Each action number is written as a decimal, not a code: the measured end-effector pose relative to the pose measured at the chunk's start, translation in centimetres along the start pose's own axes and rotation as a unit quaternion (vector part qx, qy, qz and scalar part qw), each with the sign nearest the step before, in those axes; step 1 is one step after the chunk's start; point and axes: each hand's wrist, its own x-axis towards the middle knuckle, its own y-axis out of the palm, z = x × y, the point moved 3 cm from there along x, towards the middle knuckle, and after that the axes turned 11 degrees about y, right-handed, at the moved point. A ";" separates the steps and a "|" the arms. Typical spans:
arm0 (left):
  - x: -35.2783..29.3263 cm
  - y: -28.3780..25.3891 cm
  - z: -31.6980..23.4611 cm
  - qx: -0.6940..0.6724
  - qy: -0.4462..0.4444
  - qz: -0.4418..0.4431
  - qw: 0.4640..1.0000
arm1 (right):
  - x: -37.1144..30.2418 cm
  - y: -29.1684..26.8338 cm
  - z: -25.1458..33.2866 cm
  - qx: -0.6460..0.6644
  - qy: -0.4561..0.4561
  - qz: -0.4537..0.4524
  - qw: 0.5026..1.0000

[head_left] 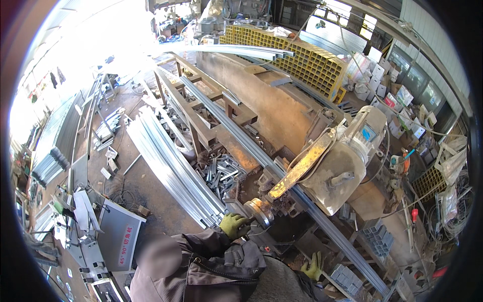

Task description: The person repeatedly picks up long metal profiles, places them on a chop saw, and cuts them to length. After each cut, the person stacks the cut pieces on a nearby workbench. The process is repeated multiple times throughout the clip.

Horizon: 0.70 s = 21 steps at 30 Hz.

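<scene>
- Several long tubes (347, 245) under the saw (339, 163): keep flush.
- Saw: best raised while clamping.
- Wheel (259, 212) left of the saw: turn evenly.
- Left hand (234, 225) left of the saw, grip unclear; right hand (313, 266) below it, spread empty.

Dark grey-brown jacket (173, 282) with a dark zip (226, 281) and yellow-green work gloves (233, 225)

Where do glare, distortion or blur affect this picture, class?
In the head view, glare whites out the upper left; the bundled silver bars appear curved, plausibly from fisheye distortion; an oval blur overlies the left of the dark jacket; the gloved left hand and right hand look fairly clear.
</scene>
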 end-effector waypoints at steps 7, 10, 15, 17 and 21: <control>0.1 -0.1 -0.1 -0.001 0.002 0.002 1.000 | 0.1 0.1 -0.1 0.016 0.012 0.014 1.000; 0.1 -0.1 -0.1 0.000 -0.001 0.003 1.000 | 0.1 0.0 0.0 0.017 0.019 0.014 1.000; 0.0 0.2 0.1 -0.003 0.000 -0.006 1.000 | 0.0 -0.3 0.6 0.025 0.012 0.002 1.000; -0.1 0.2 0.1 0.003 0.003 -0.016 1.000 | 0.1 -0.3 0.5 0.023 0.036 0.014 0.999; -0.1 0.2 0.1 -0.003 0.001 -0.003 1.000 | 0.1 -0.4 0.7 0.025 0.004 -0.009 1.000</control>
